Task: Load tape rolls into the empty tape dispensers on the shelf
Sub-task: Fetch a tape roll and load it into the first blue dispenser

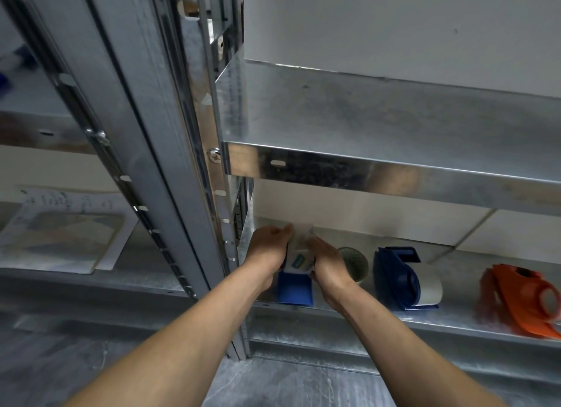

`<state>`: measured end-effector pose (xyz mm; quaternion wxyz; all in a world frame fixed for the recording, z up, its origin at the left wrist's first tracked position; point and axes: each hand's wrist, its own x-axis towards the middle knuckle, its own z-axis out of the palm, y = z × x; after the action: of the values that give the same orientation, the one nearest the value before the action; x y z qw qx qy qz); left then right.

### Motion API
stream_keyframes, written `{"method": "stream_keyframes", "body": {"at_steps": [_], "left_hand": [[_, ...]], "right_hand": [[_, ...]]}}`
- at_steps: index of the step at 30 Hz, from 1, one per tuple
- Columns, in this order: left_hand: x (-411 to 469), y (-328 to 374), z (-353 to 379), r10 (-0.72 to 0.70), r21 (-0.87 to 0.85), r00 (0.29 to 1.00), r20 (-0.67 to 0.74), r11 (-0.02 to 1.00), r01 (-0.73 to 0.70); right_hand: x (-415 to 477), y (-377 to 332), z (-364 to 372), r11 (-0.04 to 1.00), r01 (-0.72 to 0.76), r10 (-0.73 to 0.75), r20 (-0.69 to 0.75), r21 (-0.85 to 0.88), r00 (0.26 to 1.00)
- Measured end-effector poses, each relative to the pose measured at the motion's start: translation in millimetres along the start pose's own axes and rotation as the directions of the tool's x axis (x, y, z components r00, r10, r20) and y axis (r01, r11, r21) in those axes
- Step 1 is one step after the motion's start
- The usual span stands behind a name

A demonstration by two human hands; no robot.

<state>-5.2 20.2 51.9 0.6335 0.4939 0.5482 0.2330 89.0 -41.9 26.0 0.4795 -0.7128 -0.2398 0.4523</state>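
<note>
3 tape dispensers on the lower shelf [394, 318]: left blue dispenser [294, 289], mid blue dispenser [394, 279], orange dispenser [522, 303]. 3 tape rolls: labelled roll [299, 255] above the left blue one, loose roll [355, 262] behind your right hand [326, 261], loaded roll [431, 285] in the mid one. Your left hand [267, 248] & right hand grip the labelled roll, fingers [283, 231] curled round it.

Dim, even indoor light, glare on the shelf lip [364, 176], soft blur throughout, wide-angle bending at edges

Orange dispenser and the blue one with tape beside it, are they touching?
Apart. The head view shows bare shelf between the orange dispenser and the blue dispenser.
</note>
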Motion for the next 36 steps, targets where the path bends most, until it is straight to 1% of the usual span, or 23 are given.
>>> {"method": "stream_keyframes", "body": {"at_steps": [3,5,6,9,12,17,22,24,27,30,32,33,34,36], "left_hand": [[1,-4,1,0.009,0.026,1.000,0.005,1.000,-0.009],[1,-5,2,0.023,0.037,1.000,-0.001,0.999,-0.023],[2,-10,3,0.023,0.055,1.000,-0.001,0.998,-0.023],[-3,-37,1,-0.015,0.204,0.999,0.034,0.979,0.008],[-6,-60,-4,-0.059,0.173,0.992,0.112,0.984,0.039],[4,-60,-7,-0.003,0.209,0.995,0.097,0.978,-0.018],[9,-63,-5,0.017,0.289,0.998,0.066,0.957,-0.036],[8,-63,-2,0.015,0.310,0.999,0.044,0.950,-0.028],[7,-61,3,0.005,0.314,1.000,0.008,0.950,-0.007],[6,-58,4,-0.034,0.228,0.999,-0.015,0.973,0.036],[5,-58,2,-0.083,0.136,0.996,0.033,0.988,0.078],[3,-58,1,-0.096,0.107,0.993,0.071,0.990,0.088],[4,-59,0,-0.093,0.093,0.991,0.100,0.992,0.084],[4,-61,-1,-0.071,0.093,0.991,0.115,0.994,0.061]], "right_hand": [[2,4,-4,0.999,0.050,-0.050,0.019,-0.009,0.999],[1,4,-5,0.997,0.078,-0.078,0.013,0.007,0.997],[1,7,-6,0.996,0.084,-0.083,0.008,-0.012,0.996],[-5,33,-6,0.988,0.035,-0.031,0.034,-0.149,0.999],[-13,56,-7,0.990,-0.017,0.026,0.063,-0.141,0.998],[-12,42,-8,0.985,0.002,0.007,0.053,-0.171,0.999],[-7,40,-9,0.968,0.023,-0.013,0.040,-0.249,0.999],[-5,40,-7,0.964,0.006,0.000,0.022,-0.265,1.000],[-3,39,0,0.969,-0.075,0.071,-0.022,-0.236,0.997],[0,39,3,0.977,-0.179,0.173,-0.058,-0.118,0.983],[0,41,0,0.977,-0.213,0.214,-0.021,0.009,0.977],[0,43,-3,0.975,-0.217,0.218,0.002,0.046,0.976],[0,45,-6,0.975,-0.212,0.211,0.022,0.062,0.977],[1,48,-9,0.982,-0.184,0.183,0.036,0.052,0.983]]}}
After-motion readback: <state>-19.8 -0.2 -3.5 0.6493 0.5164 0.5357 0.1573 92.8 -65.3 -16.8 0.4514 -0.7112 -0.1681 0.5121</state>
